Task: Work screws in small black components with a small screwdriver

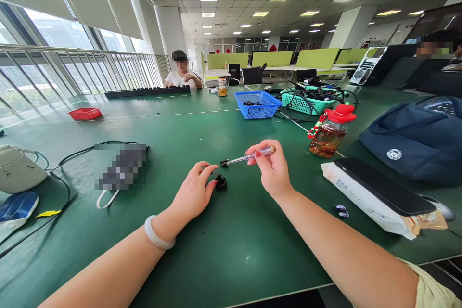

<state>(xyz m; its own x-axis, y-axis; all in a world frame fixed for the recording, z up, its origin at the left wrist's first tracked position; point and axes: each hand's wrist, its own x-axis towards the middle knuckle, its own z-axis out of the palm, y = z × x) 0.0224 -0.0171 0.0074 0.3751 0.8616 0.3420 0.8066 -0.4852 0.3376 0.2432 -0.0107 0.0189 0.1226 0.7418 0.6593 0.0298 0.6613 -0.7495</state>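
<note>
My right hand (272, 166) is closed around the clear handle of a screwdriver (267, 151). Its metal shaft points left, and its tip meets a small black piece with a metallic glint (224, 162), too small to identify. My left hand (195, 190), with a pale bracelet on its wrist, has its fingers bent around a black plastic part (221, 183) on the green table (245, 250). The thumb tip touches that part; the index fingertip is close to the small piece at the screwdriver's tip. How firm the left grip is stays partly hidden.
To the right are a red-lidded bottle (328, 134), a navy bag (415, 144) and a white packet (361, 197) under a black phone. Blue basket (258, 106), green basket (306, 105) and red tray (85, 114) stand farther off. A cable (81, 151) runs left. A person (182, 74) sits opposite.
</note>
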